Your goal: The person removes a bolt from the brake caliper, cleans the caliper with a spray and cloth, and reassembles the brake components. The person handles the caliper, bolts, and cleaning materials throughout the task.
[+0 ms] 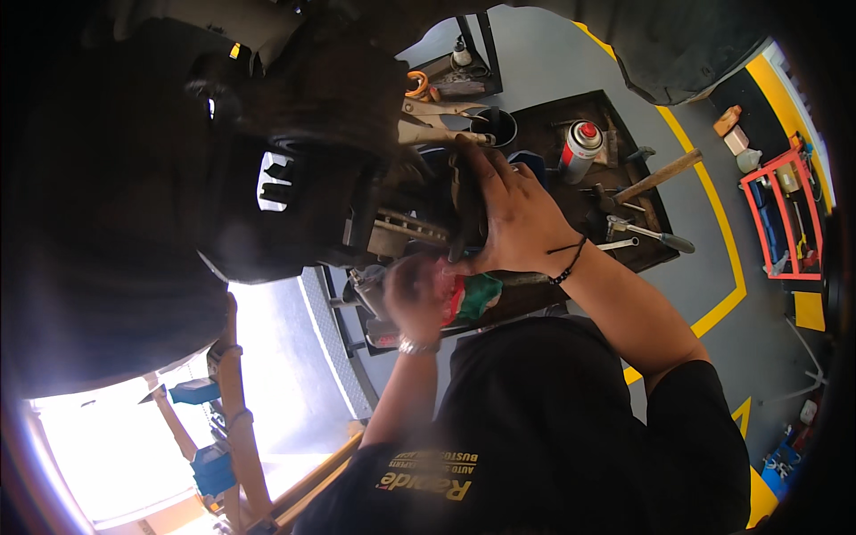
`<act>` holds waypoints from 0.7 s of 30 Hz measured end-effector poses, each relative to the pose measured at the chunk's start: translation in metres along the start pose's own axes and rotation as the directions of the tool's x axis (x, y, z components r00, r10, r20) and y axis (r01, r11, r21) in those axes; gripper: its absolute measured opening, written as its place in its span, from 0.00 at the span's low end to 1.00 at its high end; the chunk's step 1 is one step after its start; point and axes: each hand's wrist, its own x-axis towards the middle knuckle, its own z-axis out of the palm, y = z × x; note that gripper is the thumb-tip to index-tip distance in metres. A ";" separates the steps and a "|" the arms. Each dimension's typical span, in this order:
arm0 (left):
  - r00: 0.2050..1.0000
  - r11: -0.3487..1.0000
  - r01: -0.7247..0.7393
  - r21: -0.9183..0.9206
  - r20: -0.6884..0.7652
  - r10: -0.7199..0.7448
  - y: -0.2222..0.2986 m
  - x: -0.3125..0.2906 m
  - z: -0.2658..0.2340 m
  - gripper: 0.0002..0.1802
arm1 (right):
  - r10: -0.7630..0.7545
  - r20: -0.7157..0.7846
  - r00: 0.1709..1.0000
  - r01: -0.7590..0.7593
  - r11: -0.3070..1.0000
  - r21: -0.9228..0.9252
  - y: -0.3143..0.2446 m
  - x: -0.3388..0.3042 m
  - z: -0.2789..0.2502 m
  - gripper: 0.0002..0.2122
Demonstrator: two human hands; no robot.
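Observation:
My left hand [414,292], smeared by motion and with a metal band at its wrist, holds a red and green rag [477,297] below the dark car underparts. My right hand [522,214], with a dark cord bracelet, is wrapped round the edge of a dark curved metal part [468,205]. Its fingers reach over the top and its thumb lies near the rag. Just left of that part is a grey ribbed metal piece [410,230], which looks like the vented edge of a brake disc. Shadow hides much of the assembly.
A dark tool tray [655,201] beyond my right hand carries a spray can [581,147], a wooden-handled hammer [660,174], a ratchet [651,234] and a black cup [495,127]. A red rack [785,209] stands far right. Dark car bodywork [107,205] hangs at the left.

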 end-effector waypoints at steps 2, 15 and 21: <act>0.898 0.957 -0.285 0.054 -0.335 0.286 0.002 0.009 -0.034 0.31 | -0.030 -0.022 0.999 0.030 0.999 0.032 0.002 0.002 0.002 0.66; 0.887 0.792 -0.411 0.451 -0.004 0.462 0.028 0.060 -0.065 0.54 | 0.162 0.105 0.981 -0.163 0.408 0.898 0.049 -0.027 0.013 0.42; 0.947 0.920 -0.284 0.271 -0.073 0.314 0.012 0.054 -0.064 0.67 | 0.370 0.023 0.929 -0.272 0.638 0.721 0.041 -0.048 0.020 0.25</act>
